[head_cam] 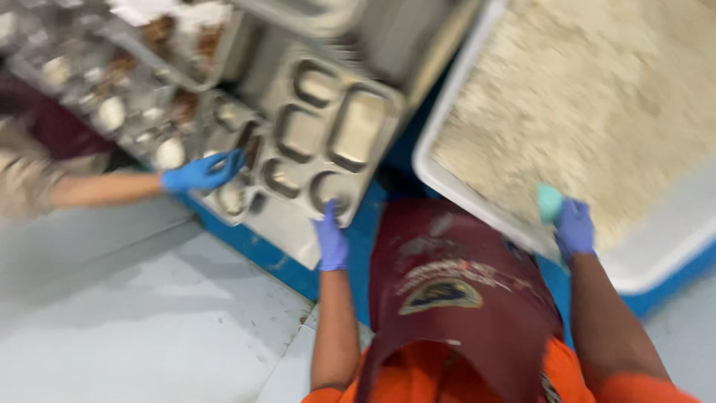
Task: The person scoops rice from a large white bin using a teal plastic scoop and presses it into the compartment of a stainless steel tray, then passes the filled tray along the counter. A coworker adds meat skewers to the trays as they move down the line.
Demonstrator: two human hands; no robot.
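Observation:
My left hand (331, 240), in a blue glove, grips the near edge of an empty steel compartment tray (321, 134) on the counter. In its blue glove, my right hand (574, 227) holds a small teal scoop (550, 203) at the rim of a big white tub (462, 190) filled with cooked rice (597, 97). I wear a maroon apron over an orange shirt. The picture is blurred by motion.
Another person's blue-gloved hand (201, 173) reaches from the left to a steel tray (227, 198) beside mine. Further filled trays (112, 82) line the upper left. The counter has a blue edge (253, 246); grey floor (134, 313) lies below.

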